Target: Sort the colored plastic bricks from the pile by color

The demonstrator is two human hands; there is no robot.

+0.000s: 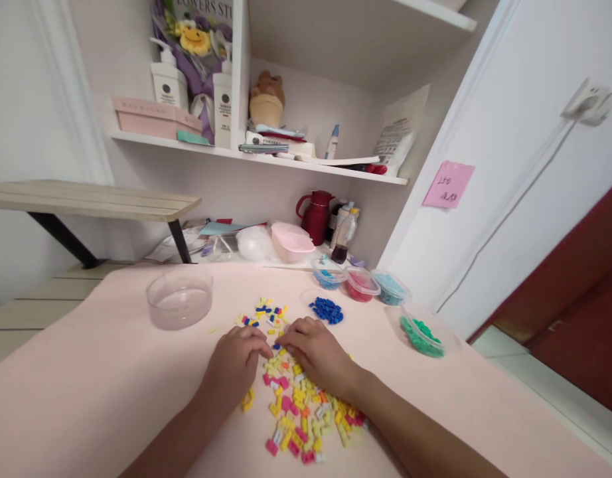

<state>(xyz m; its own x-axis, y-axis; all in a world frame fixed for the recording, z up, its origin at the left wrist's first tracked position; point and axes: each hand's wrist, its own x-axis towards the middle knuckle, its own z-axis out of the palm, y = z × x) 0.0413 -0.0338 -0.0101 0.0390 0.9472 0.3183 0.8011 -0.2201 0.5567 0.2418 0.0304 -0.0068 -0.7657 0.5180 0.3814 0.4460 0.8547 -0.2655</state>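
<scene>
Small toy building bricks (pixel 310 405), mostly yellow and pink with some white and orange, lie in a loose pile on the pink tabletop (pixel 111 385). My left hand (pixel 239 358) rests at the pile's left edge, its fingers bent and a little apart, with nothing seen in them. Lying across the pile's upper part, my right hand (pixel 313 348) has its fingers curled down, with a blue brick (pixel 277 346) at its fingertips. Beyond both hands is a smaller scatter of yellow, blue and white bricks (pixel 263 311). Blue bricks (pixel 326 310) fill a shallow clear dish behind my right hand.
A round clear container (pixel 179 299) stands at the back left. Along the back right are clear tubs of blue (pixel 328 276), red (pixel 362 284) and light blue pieces (pixel 390 288), plus a tub of green bricks (pixel 422 336). A shelf (pixel 306 166) overhangs the back.
</scene>
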